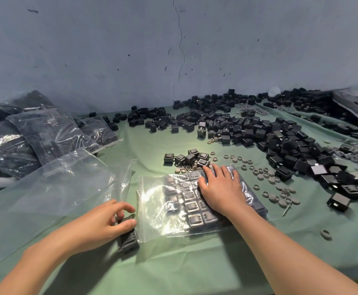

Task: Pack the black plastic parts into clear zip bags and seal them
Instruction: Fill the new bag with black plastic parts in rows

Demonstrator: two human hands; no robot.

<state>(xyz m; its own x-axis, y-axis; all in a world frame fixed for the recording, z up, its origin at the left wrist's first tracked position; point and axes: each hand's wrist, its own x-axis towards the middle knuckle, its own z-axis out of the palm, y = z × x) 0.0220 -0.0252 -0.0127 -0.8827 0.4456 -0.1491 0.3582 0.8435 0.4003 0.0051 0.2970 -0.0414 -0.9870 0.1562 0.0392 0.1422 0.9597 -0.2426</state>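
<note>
While right fingers (220, 173) press the bag (163, 211), left fingers (121, 207) apparently pinch parts (129, 240).

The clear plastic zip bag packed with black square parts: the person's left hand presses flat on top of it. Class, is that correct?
No: the head view shows the right hand pressing flat on top of the clear plastic zip bag; the left hand grips black plastic parts beside it.

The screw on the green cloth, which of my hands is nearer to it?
Right. The right hand presses flat on the filled bag just left of the screw; the left hand is beyond that bag, holding a black part.
</note>
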